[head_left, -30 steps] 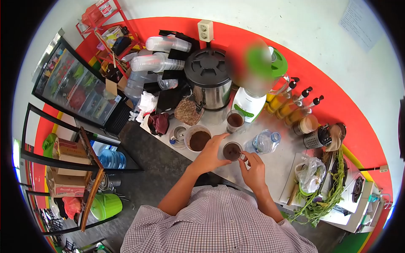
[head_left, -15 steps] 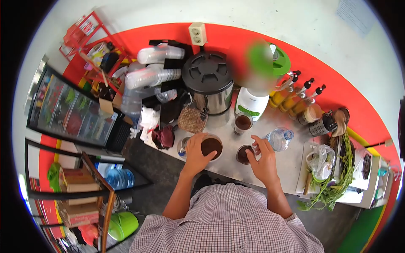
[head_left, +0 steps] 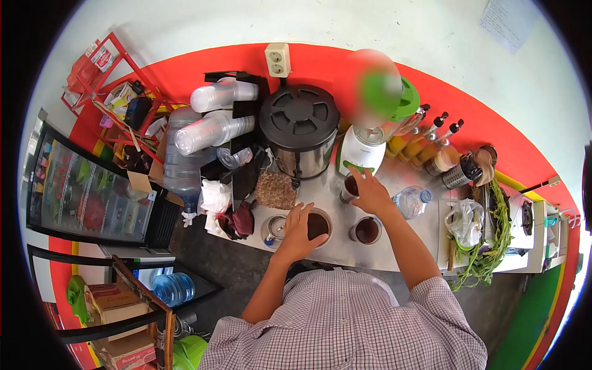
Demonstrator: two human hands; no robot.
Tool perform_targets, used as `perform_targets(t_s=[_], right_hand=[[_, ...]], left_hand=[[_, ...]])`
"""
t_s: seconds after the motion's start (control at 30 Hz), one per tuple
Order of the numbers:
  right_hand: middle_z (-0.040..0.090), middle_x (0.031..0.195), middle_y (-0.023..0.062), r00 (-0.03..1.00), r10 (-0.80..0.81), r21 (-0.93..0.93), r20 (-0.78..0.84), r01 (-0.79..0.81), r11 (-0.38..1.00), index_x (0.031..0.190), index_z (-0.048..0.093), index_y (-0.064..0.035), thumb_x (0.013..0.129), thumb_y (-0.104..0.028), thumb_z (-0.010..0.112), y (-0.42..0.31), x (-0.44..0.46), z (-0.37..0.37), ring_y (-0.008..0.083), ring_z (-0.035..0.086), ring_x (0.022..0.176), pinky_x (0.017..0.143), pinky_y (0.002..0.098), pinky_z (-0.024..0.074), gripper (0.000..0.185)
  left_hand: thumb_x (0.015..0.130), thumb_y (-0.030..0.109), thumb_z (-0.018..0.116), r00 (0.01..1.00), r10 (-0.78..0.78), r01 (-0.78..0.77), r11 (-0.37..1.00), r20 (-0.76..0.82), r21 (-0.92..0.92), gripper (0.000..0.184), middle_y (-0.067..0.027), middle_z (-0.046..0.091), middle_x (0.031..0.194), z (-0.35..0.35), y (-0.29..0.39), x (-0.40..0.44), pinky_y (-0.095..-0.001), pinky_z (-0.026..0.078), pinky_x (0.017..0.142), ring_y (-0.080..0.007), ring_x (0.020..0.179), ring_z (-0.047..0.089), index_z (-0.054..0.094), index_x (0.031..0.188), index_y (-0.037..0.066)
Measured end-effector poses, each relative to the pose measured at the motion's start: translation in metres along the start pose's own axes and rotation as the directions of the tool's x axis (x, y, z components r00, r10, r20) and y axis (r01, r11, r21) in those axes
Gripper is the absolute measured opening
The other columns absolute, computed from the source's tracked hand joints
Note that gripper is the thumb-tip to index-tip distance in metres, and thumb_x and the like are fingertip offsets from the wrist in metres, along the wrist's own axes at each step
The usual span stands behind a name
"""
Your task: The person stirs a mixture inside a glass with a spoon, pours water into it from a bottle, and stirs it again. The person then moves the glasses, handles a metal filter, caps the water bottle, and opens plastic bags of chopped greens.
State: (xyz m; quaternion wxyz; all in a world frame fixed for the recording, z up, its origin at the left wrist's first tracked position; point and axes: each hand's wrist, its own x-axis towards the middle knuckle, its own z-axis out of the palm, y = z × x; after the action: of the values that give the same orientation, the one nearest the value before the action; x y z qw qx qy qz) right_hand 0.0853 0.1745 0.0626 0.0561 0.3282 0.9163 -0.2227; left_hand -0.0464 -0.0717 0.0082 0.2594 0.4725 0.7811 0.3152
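My left hand (head_left: 297,235) is curved around the left side of a round container (head_left: 321,223) with dark brown contents, thumb at its near rim. My right hand (head_left: 373,194) is closed on a clear cup of dark drink (head_left: 349,187) in front of the blender; part of the cup is hidden behind the fingers. Nearer to me stands a second clear cup of dark drink (head_left: 367,230), untouched. A clear plastic bottle (head_left: 413,202) is to the right of my right hand. Left of my left hand is a small metal-rimmed vessel (head_left: 276,227).
A steel drum with a black lid (head_left: 300,117) and a white-green blender (head_left: 362,150) stand along the wall. Stacked plastic cups (head_left: 213,131) are at the left. Several pump bottles (head_left: 425,145), a plastic bag (head_left: 465,222) and leafy stems (head_left: 493,259) are at the right.
My right hand has moved from the nearer cup up to the cup by the blender. The nearer cup now stands free, slightly further right. My left hand stays at the container.
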Motion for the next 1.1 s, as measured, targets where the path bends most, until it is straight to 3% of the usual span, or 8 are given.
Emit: perform_targets(t_s=[0.2,0.43,0.63,1.03,1.1], right_hand=[[0.054,0.136,0.0225,0.998,-0.057,-0.006,0.003,0.057,0.998,0.148,0.045,-0.0159,0.074,-0.011,0.088,-0.003,0.019,0.001,0.0459,0.065,0.12,0.1,0.0522,0.0564,0.086],[0.055,0.136,0.0235,0.985,-0.169,0.009,-0.028,0.169,0.985,0.151,0.046,-0.0166,0.074,-0.011,0.088,-0.013,0.04,0.014,0.0462,0.064,0.122,0.101,0.0527,0.0559,0.088],[0.055,0.138,0.027,0.981,-0.194,0.033,-0.026,0.195,0.98,0.153,0.045,-0.0161,0.075,-0.013,0.089,-0.041,0.055,0.022,0.0483,0.064,0.123,0.102,0.0535,0.0555,0.09],[0.057,0.135,0.0291,0.981,-0.19,0.031,-0.041,0.191,0.981,0.152,0.04,-0.0074,0.073,-0.017,0.092,-0.059,0.067,0.039,0.0484,0.066,0.119,0.098,0.0526,0.0573,0.095],[0.058,0.134,0.0292,0.987,-0.143,0.036,-0.068,0.146,0.989,0.151,0.038,-0.0053,0.072,-0.017,0.094,-0.061,0.068,0.044,0.0483,0.066,0.119,0.098,0.052,0.0579,0.097]], left_hand=[[0.092,0.046,0.081,1.0,-0.008,0.007,1.0,0.016,0.009,0.102,-0.0271,0.028,0.169,0.006,-0.009,0.003,-0.0601,0.024,0.128,-0.049,0.158,0.025,0.027,0.169,0.007],[0.093,0.045,0.078,0.999,-0.029,0.03,1.0,0.021,-0.004,0.101,-0.0246,0.024,0.172,0.012,-0.012,0.004,-0.0612,0.02,0.128,-0.0464,0.16,0.019,0.025,0.17,0.007],[0.094,0.044,0.078,1.0,-0.008,0.008,1.0,-0.015,0.026,0.098,-0.0265,0.028,0.169,0.014,-0.011,0.002,-0.0601,0.025,0.127,-0.0487,0.157,0.025,0.028,0.169,0.008],[0.096,0.044,0.076,1.0,-0.022,0.022,1.0,-0.012,-0.001,0.094,-0.0246,0.028,0.17,0.014,-0.011,0.004,-0.0608,0.023,0.127,-0.0467,0.158,0.024,0.03,0.169,0.007],[0.096,0.043,0.077,0.999,-0.024,0.024,1.0,-0.038,0.004,0.092,-0.0248,0.03,0.169,0.015,-0.011,0.003,-0.0619,0.025,0.125,-0.0479,0.156,0.028,0.03,0.168,0.012]])
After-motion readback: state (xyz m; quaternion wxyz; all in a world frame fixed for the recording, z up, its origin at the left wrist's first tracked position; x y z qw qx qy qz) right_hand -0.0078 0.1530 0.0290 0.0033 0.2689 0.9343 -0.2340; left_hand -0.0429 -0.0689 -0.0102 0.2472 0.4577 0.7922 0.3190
